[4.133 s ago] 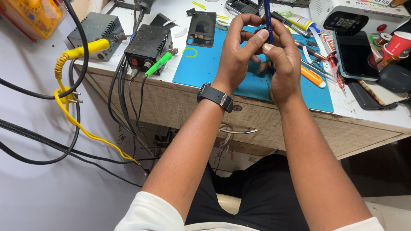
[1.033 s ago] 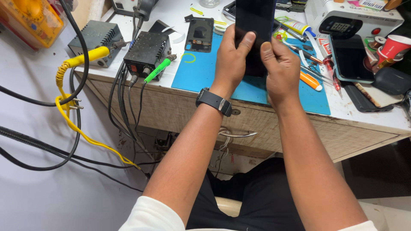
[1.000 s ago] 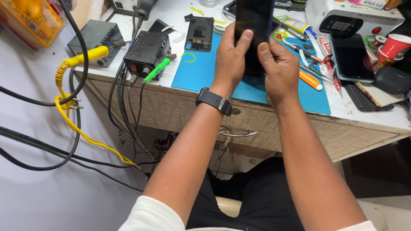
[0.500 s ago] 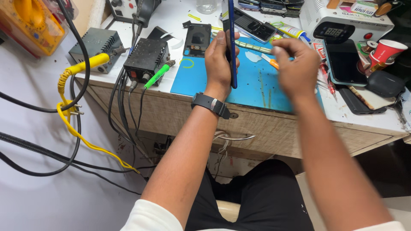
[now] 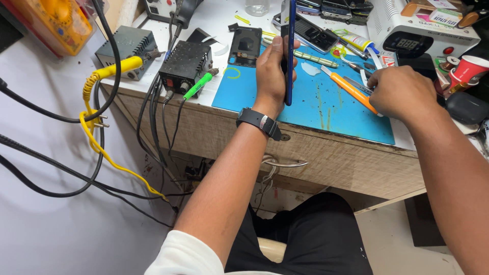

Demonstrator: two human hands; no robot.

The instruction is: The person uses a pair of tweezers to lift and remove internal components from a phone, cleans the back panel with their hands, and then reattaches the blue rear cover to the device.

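White box (image 5: pixel 423 28) with dark display sits back right on bench, red paper cup (image 5: pixel 466 69) beside it, white-green tube (image 5: pixel 354 40) lying near. Left hand (image 5: pixel 272 71) grips blue phone (image 5: pixel 289 51) edge-on, long axis running away from body, thin dark slab above blue mat (image 5: pixel 305 107). Right hand (image 5: pixel 400 91) curled over tools by orange knife (image 5: pixel 351 89); can't tell what it's pinching.
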